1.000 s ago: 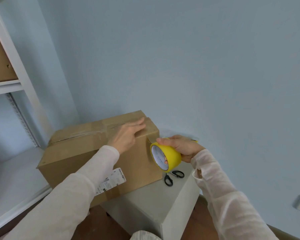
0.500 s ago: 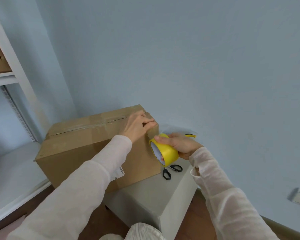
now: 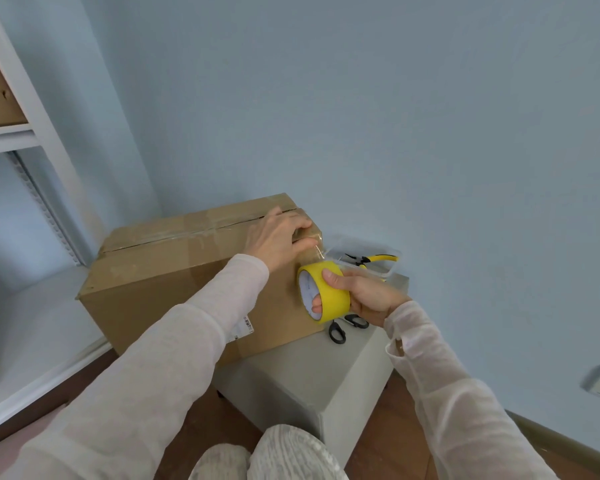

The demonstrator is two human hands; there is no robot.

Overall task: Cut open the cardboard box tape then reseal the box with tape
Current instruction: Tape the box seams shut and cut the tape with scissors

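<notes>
Gripping the roll, fingers through its core and thumb on the rim, the right hand is drawing it away from the box. The left hand, flat on the lid a second ago, is now clamping the end corner and pinning a clear strip that runs to the roll. Resealing is starting, with the box sitting on the stool.
</notes>
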